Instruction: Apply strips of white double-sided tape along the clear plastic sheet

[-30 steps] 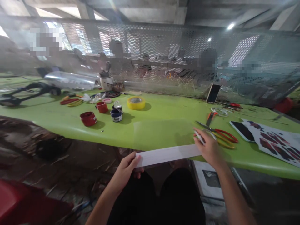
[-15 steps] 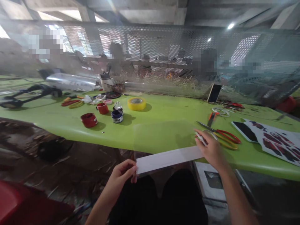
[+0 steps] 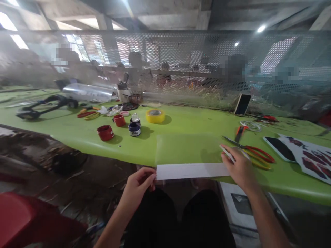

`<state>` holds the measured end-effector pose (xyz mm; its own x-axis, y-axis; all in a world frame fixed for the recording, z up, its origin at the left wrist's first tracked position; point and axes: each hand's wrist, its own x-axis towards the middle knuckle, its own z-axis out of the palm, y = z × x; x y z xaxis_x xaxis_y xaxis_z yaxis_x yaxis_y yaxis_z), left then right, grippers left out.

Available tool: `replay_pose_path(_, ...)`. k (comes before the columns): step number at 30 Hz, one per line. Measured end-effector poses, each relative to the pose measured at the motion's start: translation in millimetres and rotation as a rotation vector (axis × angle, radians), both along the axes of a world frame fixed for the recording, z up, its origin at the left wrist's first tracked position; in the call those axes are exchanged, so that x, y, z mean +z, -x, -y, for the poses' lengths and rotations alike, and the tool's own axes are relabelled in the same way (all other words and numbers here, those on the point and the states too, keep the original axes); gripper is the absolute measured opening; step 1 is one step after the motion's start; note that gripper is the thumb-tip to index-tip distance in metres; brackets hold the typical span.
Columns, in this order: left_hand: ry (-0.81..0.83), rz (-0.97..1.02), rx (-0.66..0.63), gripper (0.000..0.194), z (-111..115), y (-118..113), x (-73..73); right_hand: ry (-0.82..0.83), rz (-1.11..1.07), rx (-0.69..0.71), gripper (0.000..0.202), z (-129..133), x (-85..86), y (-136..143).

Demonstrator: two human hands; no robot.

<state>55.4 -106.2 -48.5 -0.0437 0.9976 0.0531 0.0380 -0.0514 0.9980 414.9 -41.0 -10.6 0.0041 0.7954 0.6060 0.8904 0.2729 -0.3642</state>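
Observation:
My left hand (image 3: 141, 182) pinches the left end of a long white paper strip (image 3: 191, 171), which lies nearly level along the table's front edge. At the strip's other end, my right hand (image 3: 239, 168) is closed around a slim white stick-like tool (image 3: 228, 153) whose kind I cannot make out. Its lower fingers cover the strip's right end; whether they grip it is hidden. Behind the strip, a see-through sheet (image 3: 186, 146) rests on the green table (image 3: 186, 120). Scissors (image 3: 253, 151) with red and yellow handles lie just beyond my right hand.
A yellow tape roll (image 3: 155, 116), red jars (image 3: 105, 133) and a dark blue jar (image 3: 134, 129) stand left of centre. To the right are a box cutter (image 3: 240, 133), a phone (image 3: 279, 148) and a printed sheet (image 3: 314, 156). A perforated screen (image 3: 181, 82) borders the back.
The strip's left end has come up with my left hand, so the strip is now almost level instead of slanting. My right hand keeps the white tool. The view has shifted slightly left.

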Motion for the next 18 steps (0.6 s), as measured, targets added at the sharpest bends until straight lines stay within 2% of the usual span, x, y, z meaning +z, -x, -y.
replay_pose_path(4,-0.097,-0.122,0.012,0.026,-21.6,1.1,27.0,-0.046,0.024,-0.12,0.034,-3.0,-3.5,1.6)
replay_pose_path(7,-0.148,-0.201,-0.006,0.023,-40.6,0.6,38.7,-0.068,0.08,-0.167,0.037,-4.3,-7.1,-0.2)
replay_pose_path(10,-0.182,-0.278,0.012,0.023,-62.9,-2.1,37.4,-0.082,0.116,-0.177,0.04,-4.2,-9.6,-2.7)
replay_pose_path(13,-0.234,-0.382,0.064,0.021,-83.0,-6.1,29.2,-0.087,0.134,-0.114,0.041,-2.6,-10.3,-4.3)
replay_pose_path(18,-0.311,-0.567,0.199,0.025,-91.7,-12.8,18.9,-0.11,0.126,-0.055,0.041,0.9,-6.7,-4.6)
